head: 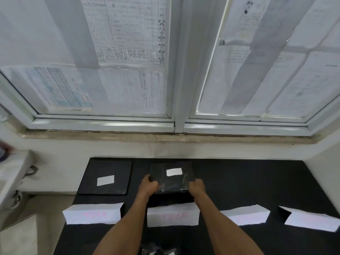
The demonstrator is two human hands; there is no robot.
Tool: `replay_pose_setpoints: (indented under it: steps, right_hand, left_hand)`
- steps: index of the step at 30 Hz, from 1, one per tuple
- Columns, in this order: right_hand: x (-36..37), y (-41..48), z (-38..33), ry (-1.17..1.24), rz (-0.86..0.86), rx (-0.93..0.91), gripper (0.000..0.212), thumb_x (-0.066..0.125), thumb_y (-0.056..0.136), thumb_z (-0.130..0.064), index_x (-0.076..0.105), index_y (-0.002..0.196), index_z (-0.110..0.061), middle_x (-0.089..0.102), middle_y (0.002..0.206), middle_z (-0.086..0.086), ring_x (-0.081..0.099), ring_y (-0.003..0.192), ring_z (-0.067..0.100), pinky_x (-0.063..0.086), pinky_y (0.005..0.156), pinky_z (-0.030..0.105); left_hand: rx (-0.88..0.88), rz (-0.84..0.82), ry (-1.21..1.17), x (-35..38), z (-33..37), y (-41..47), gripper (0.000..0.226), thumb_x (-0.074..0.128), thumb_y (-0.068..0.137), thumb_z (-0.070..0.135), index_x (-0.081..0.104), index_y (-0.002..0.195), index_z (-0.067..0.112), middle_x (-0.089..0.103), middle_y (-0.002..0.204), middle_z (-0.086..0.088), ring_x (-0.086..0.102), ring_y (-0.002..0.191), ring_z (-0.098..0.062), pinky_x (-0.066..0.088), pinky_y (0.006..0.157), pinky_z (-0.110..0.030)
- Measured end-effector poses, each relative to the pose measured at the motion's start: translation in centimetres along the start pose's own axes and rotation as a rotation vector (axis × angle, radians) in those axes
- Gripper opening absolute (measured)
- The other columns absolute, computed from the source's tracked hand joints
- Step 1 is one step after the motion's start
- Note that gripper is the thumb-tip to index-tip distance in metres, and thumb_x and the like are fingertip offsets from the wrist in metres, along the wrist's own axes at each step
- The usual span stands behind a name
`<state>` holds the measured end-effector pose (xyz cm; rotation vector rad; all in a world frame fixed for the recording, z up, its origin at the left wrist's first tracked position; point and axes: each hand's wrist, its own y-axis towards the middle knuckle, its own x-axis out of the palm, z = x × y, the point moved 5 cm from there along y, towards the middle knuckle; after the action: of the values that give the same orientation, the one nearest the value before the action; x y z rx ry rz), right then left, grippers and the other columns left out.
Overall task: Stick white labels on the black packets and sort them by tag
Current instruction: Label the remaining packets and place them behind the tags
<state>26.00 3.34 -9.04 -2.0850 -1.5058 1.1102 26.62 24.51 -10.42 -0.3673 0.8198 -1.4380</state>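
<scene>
Both hands are gripping one glossy black plastic packet point(176, 183) by its near corners: the left hand point(149, 186) is curling round the near-left corner and the right hand point(196, 186) is pinching the near-right one. The packet is sitting over the middle of the black counter point(257, 181), just beyond the second folded white paper tag point(173, 216). Whether it is resting flat is unclear. A white rectangular label point(174, 172) is showing on its top face. To the left, apart from it, a second flat black packet point(110, 168) is lying behind the first paper tag point(92, 214), bearing its own white label point(105, 180). Two more paper tags point(244, 215) point(311, 219) are standing to the right, and their faint pink writing is unreadable.
</scene>
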Motion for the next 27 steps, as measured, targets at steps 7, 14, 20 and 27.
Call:
replay_pose_setpoints:
  steps: [7,14,20,27]
  right_hand:
    - [0.7,0.2,-0.3,-0.335,0.064,-0.123,0.036,0.052,0.090,-0.017,0.056,0.114,0.009,0.060,0.118,0.024,0.058,0.107,0.037,0.046,0.086,0.035]
    - [1.4,-6.2,1.8,-0.406,0.175,-0.448,0.017,0.048,0.088,-0.005,0.064,0.095,-0.002,0.067,0.098,0.017,0.062,0.093,0.033,0.045,0.075,0.031]
    - [1.4,-12.6,7.2,-0.380,0.162,-0.546,0.019,0.051,0.090,-0.013,0.065,0.102,-0.010,0.068,0.100,0.010,0.062,0.097,0.027,0.044,0.077,0.028]
    - [1.1,-17.3,21.7,-0.137,-0.045,0.228,0.048,0.053,0.090,-0.039,0.056,0.121,-0.002,0.059,0.122,0.019,0.060,0.106,0.036,0.051,0.078,0.037]
  left_hand:
    - [0.090,-0.072,-0.049,-0.3,-0.6,1.0,0.067,0.065,0.064,0.027,0.053,0.129,0.024,0.063,0.126,-0.002,0.059,0.114,-0.024,0.046,0.103,-0.047]
    - [0.162,0.013,0.089,-2.5,-3.4,-4.8,0.062,0.064,0.086,0.027,0.042,0.143,0.016,0.043,0.147,-0.006,0.044,0.133,-0.027,0.036,0.107,-0.035]
    - [0.297,0.142,0.165,-2.4,-8.6,-11.7,0.039,0.070,0.082,0.023,0.060,0.118,0.011,0.063,0.104,-0.008,0.061,0.106,-0.029,0.047,0.087,-0.031]
    - [0.281,0.037,0.542,2.2,-14.5,-17.2,0.057,0.078,0.071,0.046,0.066,0.116,0.012,0.062,0.120,-0.011,0.059,0.111,-0.025,0.048,0.094,-0.032]
